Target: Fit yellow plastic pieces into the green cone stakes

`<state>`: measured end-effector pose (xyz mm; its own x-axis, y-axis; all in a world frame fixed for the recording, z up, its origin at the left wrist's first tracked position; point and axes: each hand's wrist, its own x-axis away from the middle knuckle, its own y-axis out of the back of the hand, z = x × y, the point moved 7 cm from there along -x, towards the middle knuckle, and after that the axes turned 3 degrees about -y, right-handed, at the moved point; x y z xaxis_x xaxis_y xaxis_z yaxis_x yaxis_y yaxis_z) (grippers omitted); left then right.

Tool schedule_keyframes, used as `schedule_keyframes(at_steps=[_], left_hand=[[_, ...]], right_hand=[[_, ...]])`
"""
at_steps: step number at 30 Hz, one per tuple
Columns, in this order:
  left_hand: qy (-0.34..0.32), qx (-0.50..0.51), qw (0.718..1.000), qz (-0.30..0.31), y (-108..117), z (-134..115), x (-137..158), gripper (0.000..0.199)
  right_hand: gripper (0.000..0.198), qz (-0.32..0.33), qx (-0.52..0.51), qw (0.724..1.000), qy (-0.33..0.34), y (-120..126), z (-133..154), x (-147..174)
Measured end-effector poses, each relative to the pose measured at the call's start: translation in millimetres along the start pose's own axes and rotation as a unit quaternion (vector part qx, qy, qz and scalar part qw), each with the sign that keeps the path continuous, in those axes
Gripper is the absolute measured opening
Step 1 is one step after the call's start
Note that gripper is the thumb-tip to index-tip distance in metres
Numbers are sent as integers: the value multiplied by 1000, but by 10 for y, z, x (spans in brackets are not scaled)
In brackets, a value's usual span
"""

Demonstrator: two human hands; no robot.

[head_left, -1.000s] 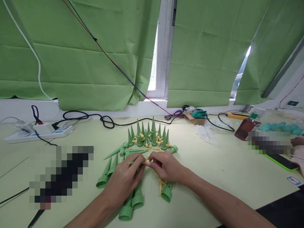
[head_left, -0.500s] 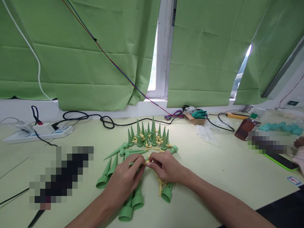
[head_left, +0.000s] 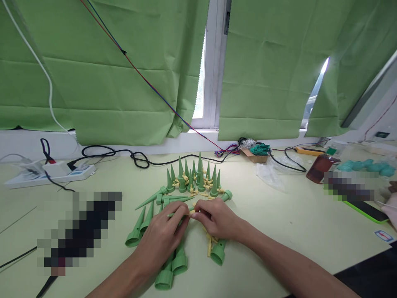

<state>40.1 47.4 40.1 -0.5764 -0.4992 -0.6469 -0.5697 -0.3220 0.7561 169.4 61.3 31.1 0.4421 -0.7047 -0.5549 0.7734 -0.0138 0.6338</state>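
While almost nothing has been shifted since half a second ago, both hands are kept at the same spot over the bench [head_left: 260, 256]; only another person's hand [head_left: 393, 186], at the far right, has been drawn slightly towards the picture's edge. A green spike [head_left: 171, 215] is held in the closed grip of the left hand [head_left: 167, 225], mostly hidden by the fingers. A small yellow piece [head_left: 192, 212] is pinched in the narrow grip of the right hand [head_left: 217, 217], close against the left fingertips; whether it is seated in the spike cannot be told. Upright green spikes [head_left: 182, 182] are grouped beyond the hands, with yellow parts scattered among them, and a green cone [head_left: 218, 253] is laid just on the near side of the right hand.

The bench's edge is seen at the near right, crossed by the right forearm [head_left: 279, 252]. Room for moving is offered between that forearm and the bottle [head_left: 321, 167]; at the left, a narrower strip is bounded by lying spikes [head_left: 134, 236] and a blurred dark object [head_left: 87, 227].
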Motion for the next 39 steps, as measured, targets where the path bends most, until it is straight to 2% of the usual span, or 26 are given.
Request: schedule_keyframes(at_steps=[10, 21, 39], left_hand=[[0, -7, 1000, 22, -24, 1, 20, 12], [-7, -4, 1000, 15, -19, -4, 0, 12], [31, 32, 999, 20, -33, 32, -4, 10]], right_hand=[[20, -2, -9, 1000, 1, -4, -6, 4], [21, -4, -11, 1000, 10, -15, -14, 10], [25, -12, -1, 1000, 9, 11, 17, 10]])
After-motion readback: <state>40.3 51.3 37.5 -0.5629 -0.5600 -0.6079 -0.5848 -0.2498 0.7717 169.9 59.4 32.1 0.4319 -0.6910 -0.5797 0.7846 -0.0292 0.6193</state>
